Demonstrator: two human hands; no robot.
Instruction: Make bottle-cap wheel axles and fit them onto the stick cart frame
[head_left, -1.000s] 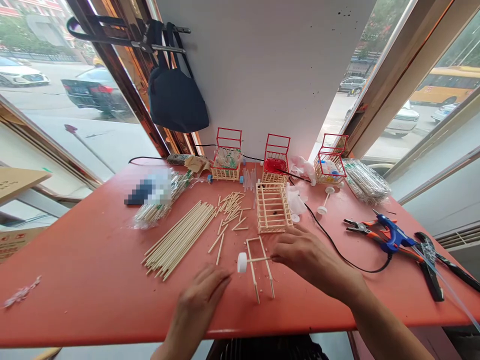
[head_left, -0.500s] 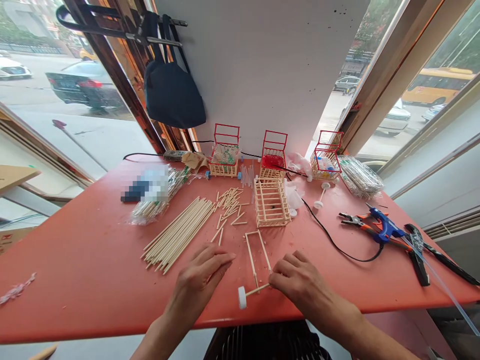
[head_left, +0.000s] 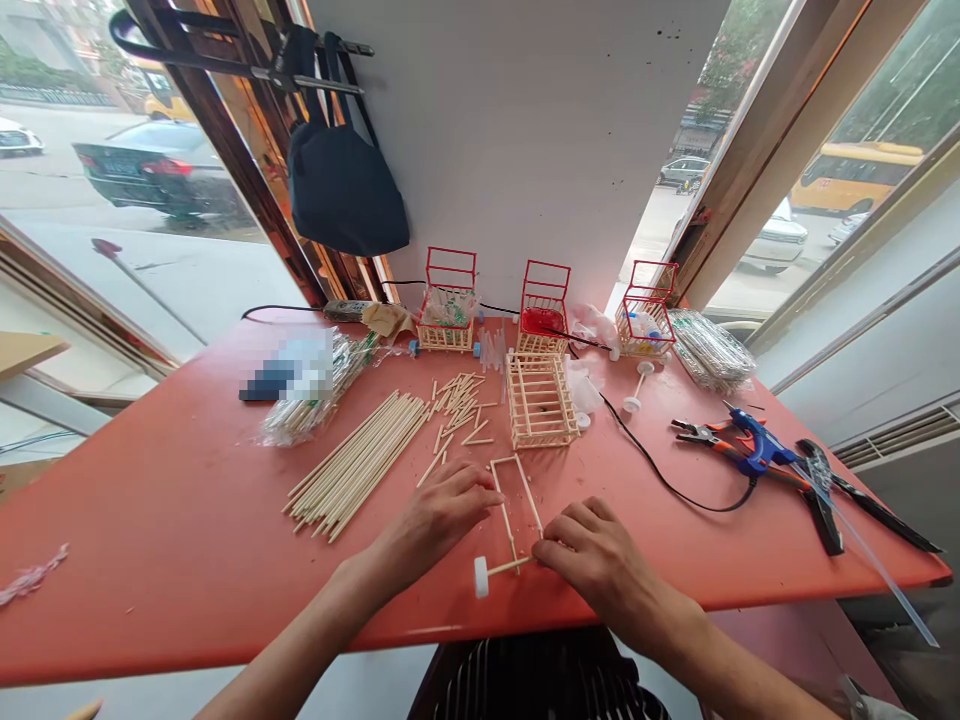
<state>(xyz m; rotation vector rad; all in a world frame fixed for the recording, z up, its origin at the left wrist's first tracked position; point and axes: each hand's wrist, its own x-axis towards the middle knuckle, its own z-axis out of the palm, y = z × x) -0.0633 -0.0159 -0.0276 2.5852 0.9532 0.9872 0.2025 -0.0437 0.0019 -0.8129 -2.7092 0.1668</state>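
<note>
A thin rectangular frame of wooden sticks (head_left: 531,497) lies on the table before me. Across its near end runs a wooden stick axle (head_left: 506,567) with a white wheel (head_left: 481,577) on its left end. My right hand (head_left: 589,550) is closed round the axle's right end, close to the frame's right side; its fingers cover that end. At the left side stick of the frame, my left hand (head_left: 454,505) has its fingers bent together, the tips pinching it. Just beyond stands a slatted stick basket (head_left: 541,402).
Long sticks (head_left: 356,465) and short cut sticks (head_left: 457,405) lie to the left. A blue glue gun (head_left: 761,447), its cord and pliers (head_left: 697,433) are at the right. Three stick carts with red handles, one of them a cart (head_left: 448,325), line the back.
My left hand has moved right and forward, from beside the frame to its left side stick. My right hand stays at the axle, which has shifted slightly.
</note>
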